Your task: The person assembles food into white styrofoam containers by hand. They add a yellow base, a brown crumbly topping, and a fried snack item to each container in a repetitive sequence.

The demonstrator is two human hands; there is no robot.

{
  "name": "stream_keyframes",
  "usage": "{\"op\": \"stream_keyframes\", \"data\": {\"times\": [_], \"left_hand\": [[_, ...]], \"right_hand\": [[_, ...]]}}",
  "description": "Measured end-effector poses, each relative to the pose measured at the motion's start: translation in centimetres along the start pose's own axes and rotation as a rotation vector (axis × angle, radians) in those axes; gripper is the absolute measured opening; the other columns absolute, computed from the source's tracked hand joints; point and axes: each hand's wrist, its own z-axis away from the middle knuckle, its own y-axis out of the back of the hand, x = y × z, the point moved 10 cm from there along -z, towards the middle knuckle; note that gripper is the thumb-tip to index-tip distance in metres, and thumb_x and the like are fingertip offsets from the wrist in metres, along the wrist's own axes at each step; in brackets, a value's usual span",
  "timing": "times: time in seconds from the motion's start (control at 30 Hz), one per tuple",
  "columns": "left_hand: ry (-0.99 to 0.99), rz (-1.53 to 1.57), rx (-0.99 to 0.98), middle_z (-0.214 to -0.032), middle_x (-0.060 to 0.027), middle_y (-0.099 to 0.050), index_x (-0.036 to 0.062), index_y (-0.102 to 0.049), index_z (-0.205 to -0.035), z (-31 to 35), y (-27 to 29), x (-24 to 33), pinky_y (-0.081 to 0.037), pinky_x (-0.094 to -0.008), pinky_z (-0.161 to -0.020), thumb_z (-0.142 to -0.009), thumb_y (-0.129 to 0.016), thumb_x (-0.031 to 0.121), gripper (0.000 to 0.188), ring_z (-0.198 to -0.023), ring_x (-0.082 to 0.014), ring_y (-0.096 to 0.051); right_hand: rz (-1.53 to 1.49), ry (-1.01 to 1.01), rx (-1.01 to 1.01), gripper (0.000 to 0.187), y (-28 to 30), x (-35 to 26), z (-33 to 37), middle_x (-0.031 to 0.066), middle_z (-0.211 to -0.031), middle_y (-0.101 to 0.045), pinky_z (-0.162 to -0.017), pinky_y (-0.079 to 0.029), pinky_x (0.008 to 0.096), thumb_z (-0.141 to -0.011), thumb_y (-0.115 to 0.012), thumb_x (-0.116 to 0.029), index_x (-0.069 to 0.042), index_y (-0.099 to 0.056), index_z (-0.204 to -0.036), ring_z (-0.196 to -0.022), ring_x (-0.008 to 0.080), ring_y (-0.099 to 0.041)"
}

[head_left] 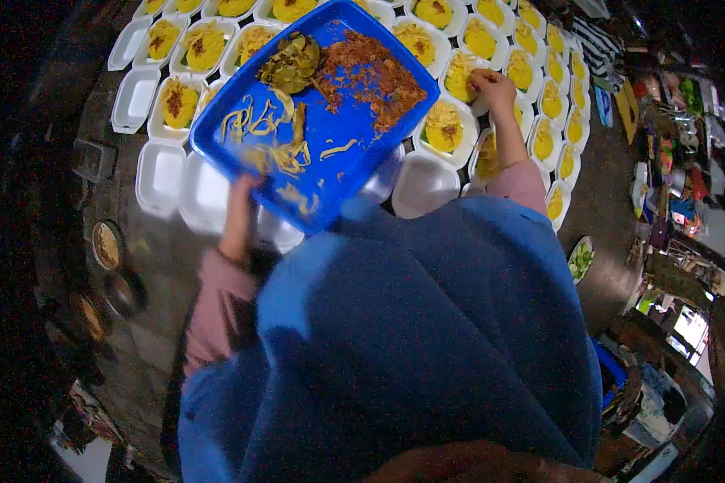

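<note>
A large blue tray lies tilted across foam boxes in front of me. It holds reddish-brown shredded food, pale yellow strips and a heap of greenish-brown food. My left hand is at the tray's near left rim, its fingers over the strips and smeared by motion. My right hand, past the tray's right side, is closed with fingertips together above a foam box of yellow rice. Whatever those fingers pinch is hidden. Another rice box below has brown topping and strips.
Rows of open foam boxes with yellow rice fill the far and right sides. Bare foam boxes stand at the left and near side. A plate of green pieces is at right, a round container at left.
</note>
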Motion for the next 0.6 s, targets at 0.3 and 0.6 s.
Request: {"op": "stream_keyframes", "data": {"times": [0.3,0.6], "left_hand": [[0.021,0.0,-0.016,-0.082,-0.0054,-0.05,0.0039,-0.049,-0.083,-0.2,0.4,0.2,-0.036,-0.0284,-0.074,-0.069,-0.046,0.021,0.022,-0.078,-0.0165,-0.047],[-0.025,0.081,0.016,-0.084,-0.0049,-0.051,0.003,-0.049,-0.086,-0.1,1.3,0.5,-0.036,-0.028,-0.075,-0.069,-0.047,0.019,0.024,-0.079,-0.0168,-0.047]], "right_hand": [[0.567,0.281,0.178,0.014,0.2,-4.5,1.8,0.0134,-0.07,-0.057,-0.061,-0.044,0.0358,-0.061,-0.06,-0.024,-0.015,-0.063,-0.071,-0.065,0.0282,-0.055],[0.575,0.219,0.101,0.021,-0.2,-5.1,2.0,0.0088,-0.069,-0.059,-0.061,-0.044,0.0329,-0.061,-0.061,-0.026,-0.012,-0.061,-0.077,-0.065,0.0238,-0.057]]}}
